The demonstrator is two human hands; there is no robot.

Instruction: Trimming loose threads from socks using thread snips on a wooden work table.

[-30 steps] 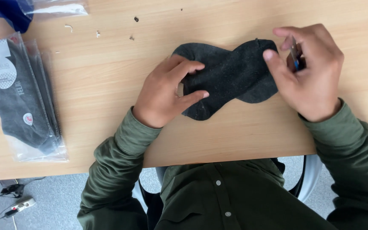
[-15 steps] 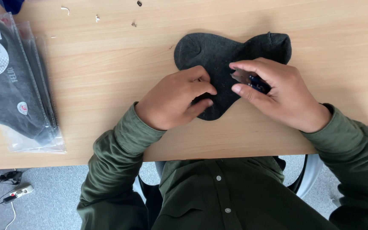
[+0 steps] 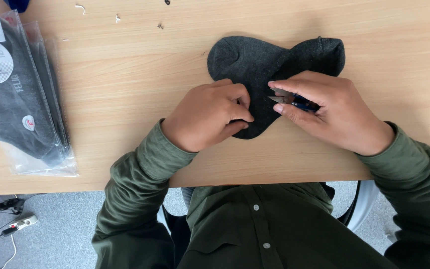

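Dark sock [image 3: 255,60] lies flat mid-table [image 3: 125,99], near its front edge. Left hand [image 3: 207,117] pinches the sock's lower fabric; right hand [image 3: 332,112] grips small snips [image 3: 287,99] just beside. Packaged socks [image 3: 18,94] sit far left, bare wood between.

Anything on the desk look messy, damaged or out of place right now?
Only small scraps and dark specks scattered on the light wooden desk near its far edge. The dark grey sock lies flat, with no damage visible.

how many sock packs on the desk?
At least 2: a front clear pack at the desk's left edge, and another pack's edge showing behind it. More may be hidden underneath.
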